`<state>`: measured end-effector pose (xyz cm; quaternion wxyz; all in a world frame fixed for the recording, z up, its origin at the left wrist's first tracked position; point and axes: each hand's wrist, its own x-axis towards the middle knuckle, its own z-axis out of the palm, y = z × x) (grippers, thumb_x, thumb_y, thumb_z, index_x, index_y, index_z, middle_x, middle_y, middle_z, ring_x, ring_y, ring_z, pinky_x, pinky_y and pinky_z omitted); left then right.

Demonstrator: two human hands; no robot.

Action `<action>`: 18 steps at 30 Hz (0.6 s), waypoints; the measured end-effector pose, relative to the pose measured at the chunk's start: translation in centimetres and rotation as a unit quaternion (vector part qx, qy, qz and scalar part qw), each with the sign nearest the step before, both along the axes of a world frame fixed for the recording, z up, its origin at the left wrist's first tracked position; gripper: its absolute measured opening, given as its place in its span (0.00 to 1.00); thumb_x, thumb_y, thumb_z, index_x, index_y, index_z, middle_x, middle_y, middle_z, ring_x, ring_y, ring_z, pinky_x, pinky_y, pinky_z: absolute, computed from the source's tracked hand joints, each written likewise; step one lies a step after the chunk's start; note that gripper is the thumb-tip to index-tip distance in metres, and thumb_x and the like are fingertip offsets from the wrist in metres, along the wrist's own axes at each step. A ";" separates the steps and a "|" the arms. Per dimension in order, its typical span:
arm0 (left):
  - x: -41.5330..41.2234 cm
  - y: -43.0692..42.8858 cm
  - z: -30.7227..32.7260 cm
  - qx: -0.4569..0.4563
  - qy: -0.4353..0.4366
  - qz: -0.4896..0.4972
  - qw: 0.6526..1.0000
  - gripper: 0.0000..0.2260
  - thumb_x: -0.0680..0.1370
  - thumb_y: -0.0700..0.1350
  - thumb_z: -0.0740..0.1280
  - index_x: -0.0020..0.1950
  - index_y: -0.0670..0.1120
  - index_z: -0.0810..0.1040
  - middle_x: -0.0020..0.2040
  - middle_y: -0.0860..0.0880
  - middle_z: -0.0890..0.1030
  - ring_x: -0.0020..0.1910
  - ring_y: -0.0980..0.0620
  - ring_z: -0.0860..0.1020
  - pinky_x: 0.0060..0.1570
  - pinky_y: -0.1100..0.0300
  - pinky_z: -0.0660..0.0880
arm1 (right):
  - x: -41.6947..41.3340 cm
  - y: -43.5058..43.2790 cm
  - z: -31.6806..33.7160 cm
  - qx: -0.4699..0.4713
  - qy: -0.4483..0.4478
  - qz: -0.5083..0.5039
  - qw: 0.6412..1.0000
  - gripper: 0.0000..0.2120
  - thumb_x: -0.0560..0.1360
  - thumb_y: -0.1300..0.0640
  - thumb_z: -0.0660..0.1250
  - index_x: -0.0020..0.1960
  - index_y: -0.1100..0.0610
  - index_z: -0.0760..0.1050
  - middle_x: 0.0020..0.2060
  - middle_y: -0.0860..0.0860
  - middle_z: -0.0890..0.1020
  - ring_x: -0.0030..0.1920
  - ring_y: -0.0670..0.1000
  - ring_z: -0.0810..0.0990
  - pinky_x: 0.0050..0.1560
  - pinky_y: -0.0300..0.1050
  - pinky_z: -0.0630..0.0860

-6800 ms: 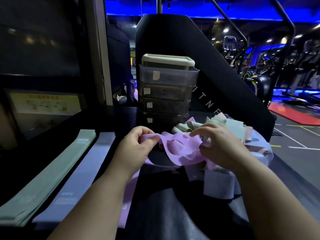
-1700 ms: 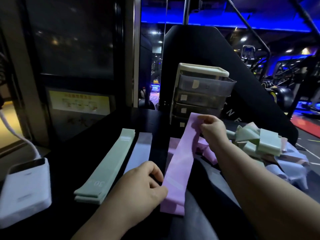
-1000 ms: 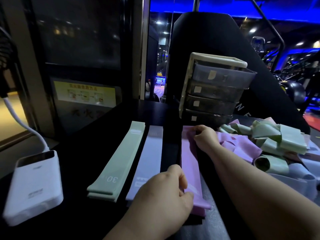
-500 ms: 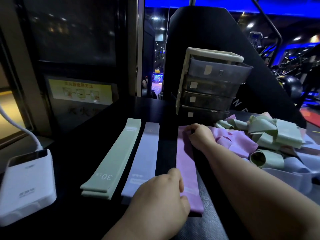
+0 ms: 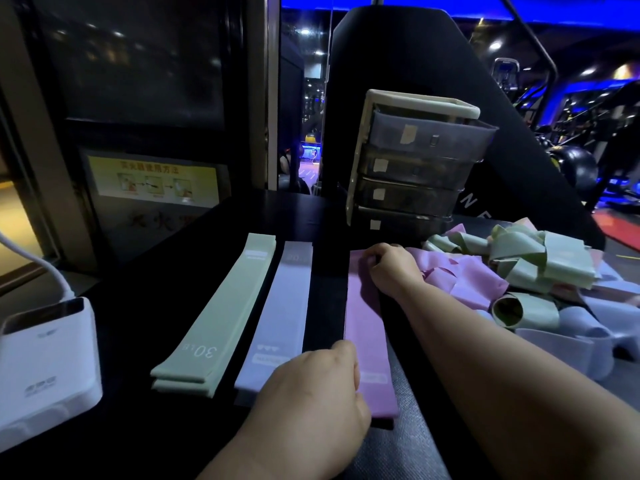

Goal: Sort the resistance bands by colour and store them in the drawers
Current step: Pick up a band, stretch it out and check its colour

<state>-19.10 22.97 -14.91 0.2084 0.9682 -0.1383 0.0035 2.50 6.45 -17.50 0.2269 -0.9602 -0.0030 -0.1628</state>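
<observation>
1. L hand [image 5: 311, 393]: fingers curled together onto the near end of the purple band [image 5: 367, 327], holding it on the table [image 5: 325, 299]. Back of hand hides the tips, so pinch vs. press can't be told. Keep this end anchored, since it sets the line.
2. Btwn the two sets of fingers the purple band lies flat & straight, w/ its label just right of the L fingers. Judgement: the step is laying it out as a new purple row. Take out slack only. It's stretchy & will likely spring back if let go under tension.
3. Left of the L fingers: lavender band [image 5: 284, 306], w/ a bare strip of table btwn. Further left is the green stack [image 5: 221, 317], two deep. Match their angle & near-end line, and keep the gap so colours stay apart.
4. R hand [image 5: 391, 268]: fingers curled, pinching the band's far end, which looks a bit rucked under them. Smooth it flat, then release the far end 1st & the near end 2nd.
5. Just right of the R fingers: unsorted pile [image 5: 519, 271], w/ purple, green & pale loops tangled. Some purple touches the wrist, so lift off w/o dragging it along.
6. Beyond the R fingers: drawer unit [image 5: 415, 161], contents too dim to tell. Judgement: still the sorting stage, storing comes later.
</observation>
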 end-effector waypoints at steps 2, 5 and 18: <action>0.0 -0.1 0.0 0.002 0.001 0.001 1.000 0.02 0.79 0.47 0.59 0.50 0.51 0.69 0.46 0.53 0.78 0.49 0.51 0.75 0.45 0.57 0.71 | 0.0 0.0 -0.1 0.010 -0.006 -0.001 1.000 0.14 0.78 0.58 0.59 0.54 0.48 0.82 0.57 0.55 0.78 0.57 0.58 0.77 0.55 0.49 0.75; 0.0 -0.1 0.1 -0.001 0.002 0.004 1.000 0.02 0.79 0.47 0.59 0.50 0.51 0.69 0.47 0.53 0.78 0.49 0.51 0.76 0.47 0.57 0.72 | 0.0 -0.1 -0.2 0.027 -0.021 -0.008 0.999 0.13 0.77 0.58 0.61 0.56 0.50 0.81 0.58 0.54 0.77 0.57 0.56 0.77 0.53 0.44 0.73; 0.0 -0.2 0.4 -0.019 -0.013 0.017 1.000 0.01 0.79 0.48 0.59 0.50 0.52 0.68 0.44 0.52 0.77 0.48 0.51 0.76 0.44 0.57 0.71 | -1.6 0.2 0.5 0.099 -0.121 0.048 0.986 0.08 0.74 0.63 0.66 0.49 0.57 0.83 0.49 0.52 0.77 0.50 0.49 0.76 0.47 0.28 0.61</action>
